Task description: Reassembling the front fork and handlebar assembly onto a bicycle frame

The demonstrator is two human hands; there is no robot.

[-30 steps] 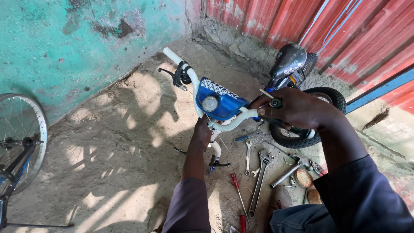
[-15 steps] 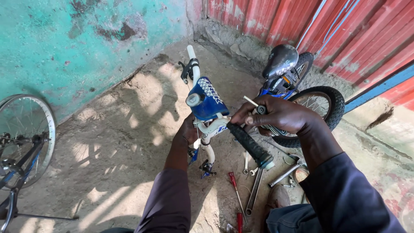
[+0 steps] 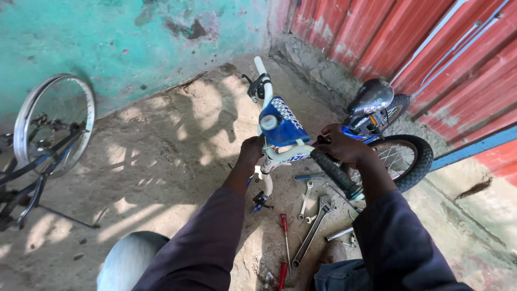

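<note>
I'm looking at a roadside bike-repair spot: spanners [image 3: 314, 223] and screwdrivers [image 3: 284, 226] on the dirt floor [image 3: 161, 161], a loose wheel [image 3: 54, 124], metal shutters [image 3: 404, 32].

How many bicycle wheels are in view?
3: one spoked wheel far left, a knobby tyre by the right hand, another wheel behind the saddle, partly hidden.

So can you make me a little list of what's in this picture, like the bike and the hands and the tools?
bike: small blue and white child's bicycle, front fork off the ground with no wheel
left hand: gripping the frame near the stem
right hand: on the handlebar by the black grip
tools: wrenches and red-handled screwdrivers on the ground
ground: sandy concrete
also there: spoked wheel, far left
</note>
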